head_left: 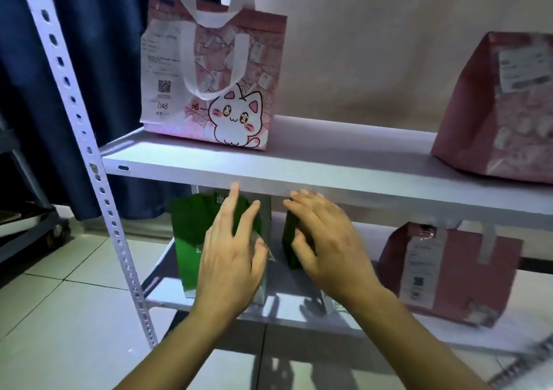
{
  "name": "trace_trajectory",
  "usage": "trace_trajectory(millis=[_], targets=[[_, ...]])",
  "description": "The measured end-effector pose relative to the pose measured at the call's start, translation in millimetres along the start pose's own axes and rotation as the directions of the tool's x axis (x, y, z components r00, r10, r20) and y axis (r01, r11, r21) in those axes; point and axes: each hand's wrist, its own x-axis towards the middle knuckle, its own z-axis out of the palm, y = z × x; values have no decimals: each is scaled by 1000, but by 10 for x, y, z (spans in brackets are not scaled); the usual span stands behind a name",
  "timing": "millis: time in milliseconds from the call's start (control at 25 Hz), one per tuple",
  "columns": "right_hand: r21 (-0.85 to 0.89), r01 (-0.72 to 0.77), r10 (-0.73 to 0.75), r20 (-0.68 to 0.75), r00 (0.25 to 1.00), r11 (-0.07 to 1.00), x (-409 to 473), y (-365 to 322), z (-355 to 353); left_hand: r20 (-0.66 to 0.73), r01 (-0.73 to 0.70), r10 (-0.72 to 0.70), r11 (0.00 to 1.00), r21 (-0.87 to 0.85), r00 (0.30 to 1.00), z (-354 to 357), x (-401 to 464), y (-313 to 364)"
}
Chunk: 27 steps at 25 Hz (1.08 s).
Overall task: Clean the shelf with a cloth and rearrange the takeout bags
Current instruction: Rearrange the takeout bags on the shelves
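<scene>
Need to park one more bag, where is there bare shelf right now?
Upper shelf: a wide bare stretch between the cat bag and the pink bag at right. Lower shelf: a narrower gap between the green bag and the lower pink bag, crowded by the left hand and right hand.

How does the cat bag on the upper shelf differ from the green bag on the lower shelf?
The cat bag is pink with a cartoon cat and white handles; the green bag is plain green. The cat bag stands untouched, while the left hand and right hand reach at the green bag. Both stand upright.
</scene>
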Motion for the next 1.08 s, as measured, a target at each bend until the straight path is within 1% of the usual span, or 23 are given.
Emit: trace_trajectory(millis=[200, 320, 400, 480, 560, 640, 680, 720, 760, 800, 880, 960, 1040, 1080], targets=[[-1, -109, 108, 112, 988, 994, -461, 500, 131, 129, -11, 22, 996, -89, 991, 506, -286, 51], [14, -266, 261, 140, 955, 964, -659, 854, 311, 214, 15, 14, 991, -133, 977, 840, -443, 102], [45, -402, 390, 170, 905, 914, -786, 1079, 461, 282, 73, -19, 980, -182, 959, 1049, -499, 147], [117, -527, 501, 193, 844, 842, -873, 1294, 601, 343, 162, -78, 961, -223, 936, 1254, -492, 213], [198, -620, 586, 208, 783, 759, -906, 1510, 746, 379, 260, -151, 931, -257, 913, 1471, -417, 272], [307, -691, 648, 244, 722, 654, -855, 1687, 892, 427, 381, -259, 895, -231, 867, 1655, -274, 319], [348, -710, 666, 257, 700, 612, -800, 1767, 965, 439, 438, -326, 881, -179, 837, 1747, -182, 331], [366, -718, 675, 263, 690, 591, -732, 1851, 1042, 436, 488, -390, 862, -138, 811, 1841, -84, 332], [373, -725, 678, 274, 682, 579, -651, 1916, 1107, 414, 516, -425, 846, -135, 805, 1908, 0, 328], [388, -737, 684, 292, 668, 554, -562, 1963, 1157, 390, 519, -424, 836, -179, 817, 1953, 64, 323], [455, -745, 686, 327, 650, 488, -398, 2032, 1242, 346, 481, -370, 811, -332, 863, 2013, 149, 302], [558, -714, 655, 355, 667, 424, -293, 2070, 1306, 329, 438, -311, 776, -453, 892, 2038, 224, 293], [647, -683, 602, 408, 687, 340, -249, 2080, 1330, 321, 421, -290, 758, -498, 902, 2076, 257, 268], [660, -672, 572, 425, 702, 335, -244, 2078, 1325, 326, 429, -294, 747, -509, 899, 2092, 261, 256]])
